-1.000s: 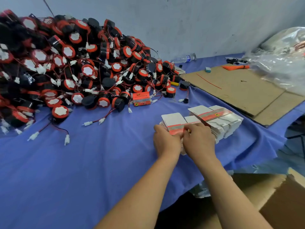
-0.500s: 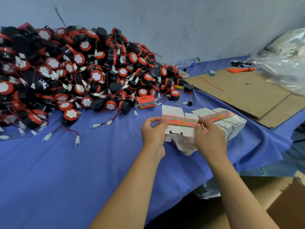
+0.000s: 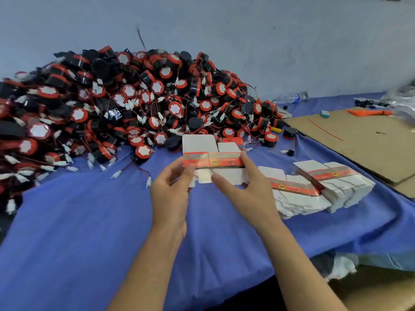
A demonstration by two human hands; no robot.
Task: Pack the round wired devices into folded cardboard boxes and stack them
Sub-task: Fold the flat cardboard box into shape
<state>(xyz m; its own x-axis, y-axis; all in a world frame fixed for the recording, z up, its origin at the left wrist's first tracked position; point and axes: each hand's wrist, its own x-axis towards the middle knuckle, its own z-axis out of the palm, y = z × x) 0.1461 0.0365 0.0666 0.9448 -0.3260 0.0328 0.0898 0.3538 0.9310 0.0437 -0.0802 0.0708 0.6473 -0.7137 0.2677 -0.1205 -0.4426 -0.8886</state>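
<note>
A flat, unfolded white box blank [image 3: 212, 153] with an orange band is held above the blue cloth [image 3: 78, 232]. My left hand [image 3: 171, 194] pinches its left end. My right hand [image 3: 249, 191] pinches its right side between thumb and fingers. To the right lies a stack of flat box blanks [image 3: 314, 189]. A big heap of round black-and-orange wired devices [image 3: 125, 104] fills the left and back of the table. One folded orange box [image 3: 233, 140] sits at the heap's edge, partly hidden behind the blank.
Brown cardboard sheets [image 3: 363, 140] cover the table's right side, with an orange tool [image 3: 368, 112] and a small teal block [image 3: 325, 113] on them. A plastic bottle [image 3: 289, 98] lies by the wall. A cardboard carton [image 3: 381, 290] stands below the table's front edge.
Both hands lifted one flat blank off the stack and carried it up and left, away from the pile. The view has shifted left and tilted up.
</note>
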